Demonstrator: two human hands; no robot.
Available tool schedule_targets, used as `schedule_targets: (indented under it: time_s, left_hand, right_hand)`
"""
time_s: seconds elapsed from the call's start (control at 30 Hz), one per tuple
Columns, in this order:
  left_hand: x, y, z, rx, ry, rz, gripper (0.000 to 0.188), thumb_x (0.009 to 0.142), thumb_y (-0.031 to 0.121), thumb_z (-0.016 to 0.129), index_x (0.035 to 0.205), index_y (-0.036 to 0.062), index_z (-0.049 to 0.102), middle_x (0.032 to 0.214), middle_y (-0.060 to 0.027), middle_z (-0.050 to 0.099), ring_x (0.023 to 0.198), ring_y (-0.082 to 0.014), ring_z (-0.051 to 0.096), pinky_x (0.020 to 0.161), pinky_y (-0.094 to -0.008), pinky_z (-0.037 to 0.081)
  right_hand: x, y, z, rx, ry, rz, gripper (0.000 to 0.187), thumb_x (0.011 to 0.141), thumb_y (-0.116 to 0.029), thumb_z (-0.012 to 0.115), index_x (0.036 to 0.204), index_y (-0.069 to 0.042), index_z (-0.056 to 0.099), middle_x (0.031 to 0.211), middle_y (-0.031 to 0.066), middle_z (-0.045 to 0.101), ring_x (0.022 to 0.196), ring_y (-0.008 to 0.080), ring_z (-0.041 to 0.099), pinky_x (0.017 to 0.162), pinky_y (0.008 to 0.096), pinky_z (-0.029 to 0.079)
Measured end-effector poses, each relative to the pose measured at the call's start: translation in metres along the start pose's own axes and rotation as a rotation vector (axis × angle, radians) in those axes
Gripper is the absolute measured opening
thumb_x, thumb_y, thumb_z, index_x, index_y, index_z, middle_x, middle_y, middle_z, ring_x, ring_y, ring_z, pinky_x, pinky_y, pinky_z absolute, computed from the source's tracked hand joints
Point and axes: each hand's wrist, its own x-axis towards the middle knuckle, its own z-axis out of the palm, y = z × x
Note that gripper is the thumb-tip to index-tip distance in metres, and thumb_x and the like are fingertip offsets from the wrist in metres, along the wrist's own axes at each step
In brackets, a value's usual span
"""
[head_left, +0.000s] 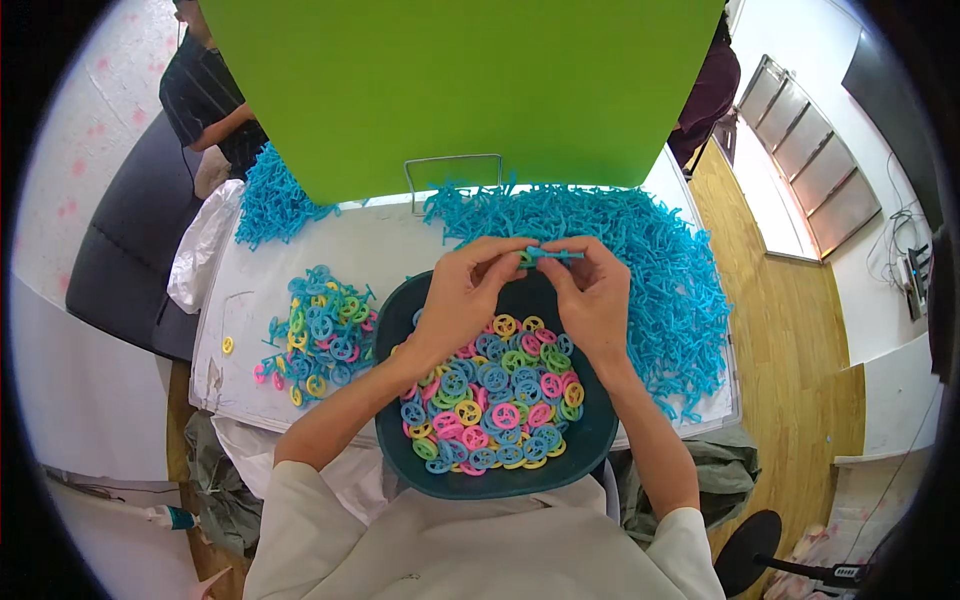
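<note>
Above the far part of a dark green basin (pixel 598 440), my two hands meet at the fingertips. My left hand (pixel 462 290) pinches a small green plastic wheel (pixel 525 259). A blue T-shaped plastic piece (pixel 563 254) sits between the thumb and fingers of my right hand (pixel 592 295). The two parts touch or nearly touch; the fingers hide whether they are joined. Below, the basin holds many small spoked wheels (pixel 495 377) in blue, pink, yellow and green.
A big heap of blue T-shaped pieces (pixel 670 290) covers the right of the white table (pixel 235 300); a smaller heap (pixel 270 205) lies far left. Wheels joined to blue pieces (pixel 325 330) lie left of the basin. A green panel (pixel 460 90) stands behind; other people sit beyond it.
</note>
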Motion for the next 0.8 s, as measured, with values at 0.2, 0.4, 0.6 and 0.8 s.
schedule_targets:
  time_s: [0.2,0.4,0.6,0.8]
  left_hand:
    - [0.000,0.011,0.006,0.440,0.143,0.298,0.032,0.082,-0.002,0.067,0.112,0.0064,0.067,0.092,-0.0123,0.066,0.075,-0.0202,0.066,0.063,-0.0278,0.053]
    - [0.001,0.005,0.012,0.586,0.008,0.452,0.031,0.080,0.002,0.069,0.110,0.0056,0.065,0.096,-0.0111,0.064,0.074,-0.0264,0.064,0.064,-0.0327,0.052]
    - [-0.017,-0.021,0.017,0.718,-0.593,0.432,0.025,0.079,0.003,0.066,0.105,0.0050,0.065,0.098,-0.0118,0.061,0.087,-0.0282,0.060,0.076,-0.0405,0.050]
    - [-0.024,-0.039,0.028,0.715,-0.727,0.250,0.021,0.079,0.009,0.066,0.099,0.0053,0.067,0.090,-0.0115,0.060,0.088,-0.0300,0.061,0.075,-0.0401,0.051]
  right_hand:
    - [0.006,-0.003,0.007,0.222,-0.010,0.158,0.033,0.093,-0.006,0.059,0.125,-0.001,0.051,0.098,0.0089,0.065,0.084,0.0135,0.065,0.076,0.0249,0.054]
    - [0.009,0.001,0.001,0.433,0.049,0.121,0.036,0.097,-0.009,0.050,0.132,0.000,0.047,0.101,0.0087,0.063,0.098,0.0144,0.061,0.088,0.0281,0.051]
    - [0.009,-0.019,0.000,0.898,0.166,0.244,0.039,0.096,-0.008,0.053,0.132,0.001,0.046,0.080,-0.0022,0.048,0.071,0.0069,0.047,0.068,0.0175,0.041]
    - [0.004,-0.008,0.000,0.410,-0.067,0.217,0.025,0.096,-0.016,0.057,0.116,-0.001,0.061,0.066,-0.0072,0.038,0.056,0.0014,0.030,0.051,0.0189,0.024]
